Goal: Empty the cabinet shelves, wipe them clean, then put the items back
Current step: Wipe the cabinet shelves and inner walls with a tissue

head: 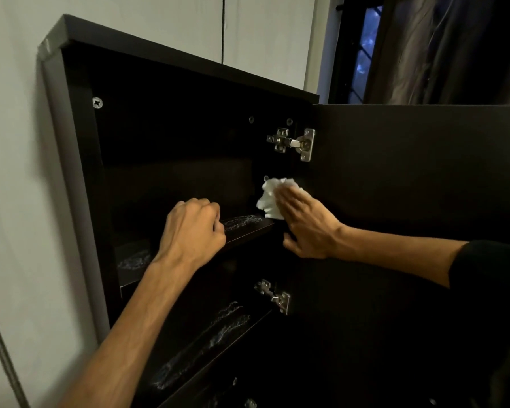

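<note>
White crumpled paper tissue [270, 198] sits flattened under the right hand [306, 228] against the dark cabinet's inner side wall [277, 169]; the left hand [193, 228], fist curled, rests on the smeared upper shelf [248, 225].

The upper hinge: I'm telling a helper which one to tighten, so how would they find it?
Start at the dark wall cabinet with its door swung open to the right. Where door meets cabinet side sit two silver hinges; the upper hinge is just above the white tissue under the right hand. The lower hinge sits beneath the middle shelf.
</note>
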